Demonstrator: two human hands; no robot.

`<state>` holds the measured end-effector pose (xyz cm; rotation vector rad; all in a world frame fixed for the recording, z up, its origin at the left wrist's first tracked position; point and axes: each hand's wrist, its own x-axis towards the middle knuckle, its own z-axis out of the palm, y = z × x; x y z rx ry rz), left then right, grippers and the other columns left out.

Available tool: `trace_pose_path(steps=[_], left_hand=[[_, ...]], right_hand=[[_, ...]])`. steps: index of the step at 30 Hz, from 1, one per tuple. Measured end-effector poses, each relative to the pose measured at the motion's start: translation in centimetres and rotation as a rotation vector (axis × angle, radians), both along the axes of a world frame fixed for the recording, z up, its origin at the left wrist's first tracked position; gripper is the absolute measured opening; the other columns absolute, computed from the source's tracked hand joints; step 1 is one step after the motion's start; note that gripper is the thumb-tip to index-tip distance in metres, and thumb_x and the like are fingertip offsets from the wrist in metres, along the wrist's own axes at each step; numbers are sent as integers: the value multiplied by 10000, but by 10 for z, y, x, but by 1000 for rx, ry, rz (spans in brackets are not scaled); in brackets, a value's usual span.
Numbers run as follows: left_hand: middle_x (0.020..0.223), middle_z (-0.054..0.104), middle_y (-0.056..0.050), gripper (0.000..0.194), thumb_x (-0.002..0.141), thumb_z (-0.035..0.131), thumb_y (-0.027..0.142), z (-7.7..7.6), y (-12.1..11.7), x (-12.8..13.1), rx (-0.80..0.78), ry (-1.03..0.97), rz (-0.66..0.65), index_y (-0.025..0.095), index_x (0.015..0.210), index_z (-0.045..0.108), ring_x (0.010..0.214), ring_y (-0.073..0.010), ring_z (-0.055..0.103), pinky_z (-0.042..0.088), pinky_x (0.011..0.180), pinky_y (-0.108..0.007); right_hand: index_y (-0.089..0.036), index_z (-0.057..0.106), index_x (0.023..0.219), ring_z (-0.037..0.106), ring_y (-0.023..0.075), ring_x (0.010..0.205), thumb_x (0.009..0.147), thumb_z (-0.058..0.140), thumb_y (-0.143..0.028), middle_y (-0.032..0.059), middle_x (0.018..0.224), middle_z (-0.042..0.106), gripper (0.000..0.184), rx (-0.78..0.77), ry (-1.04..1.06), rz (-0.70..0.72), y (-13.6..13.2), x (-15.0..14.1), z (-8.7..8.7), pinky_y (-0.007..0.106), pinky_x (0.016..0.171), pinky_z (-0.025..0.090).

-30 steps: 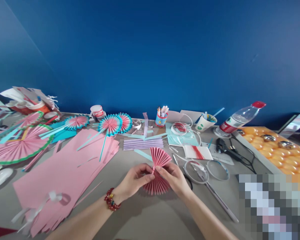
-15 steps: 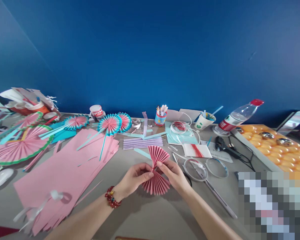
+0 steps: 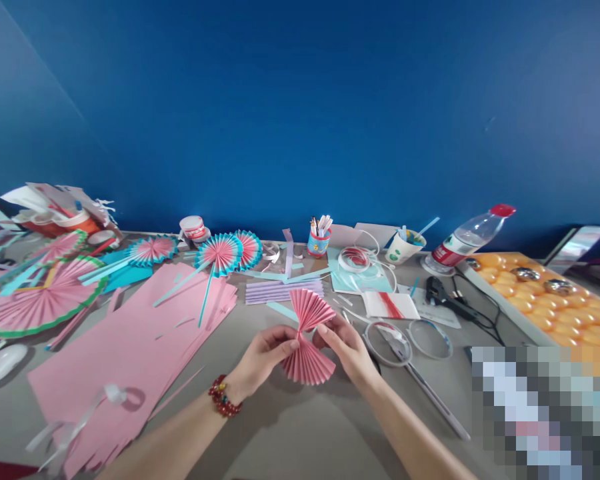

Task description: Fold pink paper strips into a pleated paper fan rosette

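Note:
A pleated pink paper fan [image 3: 309, 363] is held above the grey table, pinched at its middle so that it spreads into an upper and a lower half. My left hand [image 3: 267, 357], with a red bead bracelet [image 3: 224, 397] at the wrist, grips the fan's narrow centre between thumb and fingers. On the other side, my right hand [image 3: 344, 343] pinches the right edge of the upper half, thumb in front and fingers behind. Just beyond the fan lie a folded lilac paper strip [image 3: 284, 291] and a pale blue strip [image 3: 281, 311].
Stacked pink paper sheets [image 3: 115, 353] cover the left side. Finished pink-and-blue fans [image 3: 219, 255] lie behind them. A pen cup [image 3: 319, 241], a paper cup [image 3: 404, 247] and a plastic bottle [image 3: 467, 239] stand along the blue wall. Tape rings [image 3: 387, 343] and black cables [image 3: 453, 300] lie right.
The fan's upper half has spread wider to the right with my right hand at its edge, and the two halves tilt slightly. My left hand still pinches the centre. The view shifted slightly.

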<state>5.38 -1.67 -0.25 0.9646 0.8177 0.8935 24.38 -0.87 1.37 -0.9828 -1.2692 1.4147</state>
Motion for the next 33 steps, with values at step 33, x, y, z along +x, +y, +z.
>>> trace_pose_path(steps=[33], left_hand=[[844,703,-32,218,803,722,367,-21,24,-17,-6,-1,211,162,877,716,787,-165,603,434,744,-258]], right_hand=[[-223,575,1059,613,147,654,927,560,-303,16,794,625,155,313,-366,-213,6,8,-25,237,582,502]])
